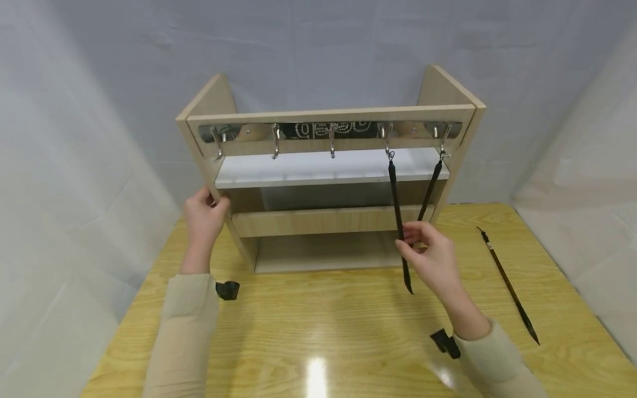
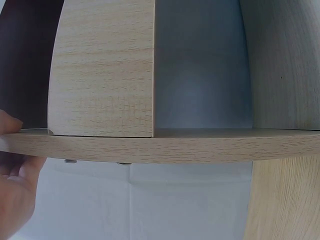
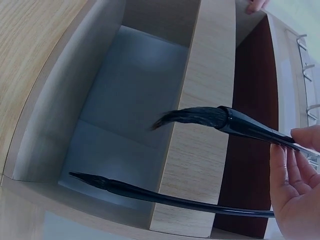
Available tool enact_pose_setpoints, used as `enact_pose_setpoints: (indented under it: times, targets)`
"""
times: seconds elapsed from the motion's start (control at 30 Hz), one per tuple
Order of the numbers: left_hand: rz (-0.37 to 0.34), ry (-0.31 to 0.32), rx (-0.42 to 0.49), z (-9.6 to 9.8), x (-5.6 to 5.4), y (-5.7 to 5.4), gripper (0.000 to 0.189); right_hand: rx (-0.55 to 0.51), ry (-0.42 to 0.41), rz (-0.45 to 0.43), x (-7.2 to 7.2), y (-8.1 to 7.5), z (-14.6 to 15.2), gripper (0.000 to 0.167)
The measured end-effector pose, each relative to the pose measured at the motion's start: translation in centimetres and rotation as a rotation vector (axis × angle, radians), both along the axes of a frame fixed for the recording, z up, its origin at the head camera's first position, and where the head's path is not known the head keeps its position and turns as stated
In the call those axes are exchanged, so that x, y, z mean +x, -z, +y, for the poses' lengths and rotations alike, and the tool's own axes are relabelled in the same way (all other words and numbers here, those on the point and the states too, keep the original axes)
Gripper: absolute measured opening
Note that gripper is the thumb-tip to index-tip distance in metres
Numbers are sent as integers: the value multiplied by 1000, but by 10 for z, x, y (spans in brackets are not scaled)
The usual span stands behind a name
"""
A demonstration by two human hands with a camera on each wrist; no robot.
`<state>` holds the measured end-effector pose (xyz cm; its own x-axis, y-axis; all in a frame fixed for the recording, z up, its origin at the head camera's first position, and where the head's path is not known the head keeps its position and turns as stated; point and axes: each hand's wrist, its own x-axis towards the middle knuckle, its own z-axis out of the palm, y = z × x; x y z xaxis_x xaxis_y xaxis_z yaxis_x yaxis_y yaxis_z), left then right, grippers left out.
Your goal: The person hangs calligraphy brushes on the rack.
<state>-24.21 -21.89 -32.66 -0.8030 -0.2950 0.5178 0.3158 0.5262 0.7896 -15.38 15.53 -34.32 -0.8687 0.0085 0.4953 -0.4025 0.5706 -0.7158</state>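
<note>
A small wooden shelf (image 1: pixel 328 222) has a metal rail with several hooks along its upper front. My left hand (image 1: pixel 205 218) grips the edge of its left side panel, thumb in front, as the left wrist view also shows (image 2: pixel 20 192). Between the thumb and fingers of my right hand (image 1: pixel 433 257) is the handle of a dark writing brush (image 1: pixel 395 193). Its top loop is right at the tip of the second hook from the right, bristles (image 3: pixel 197 117) pointing down. A second brush (image 1: pixel 431 188) hangs slanted from the rightmost hook, partly behind the right hand.
To the right, a third brush (image 1: pixel 508 282) lies on the wooden table (image 1: pixel 308 320). Black wrist mounts (image 1: pixel 228 290) show by both sleeves. The three hooks on the left, such as the middle one (image 1: pixel 332 145), bear nothing. Pale cloth (image 1: pixel 323 50) surrounds the table.
</note>
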Motion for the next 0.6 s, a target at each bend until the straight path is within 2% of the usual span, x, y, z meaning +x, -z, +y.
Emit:
enact_pose_setpoints:
  times: [0.37,0.6]
  targets:
    - [20,-1,17,1,-1,0,5,-25,5,-17,-4,2,-1,25]
    - [-14,8,31,1,0,-1,12,-53,-2,-16,-12,6,-4,25]
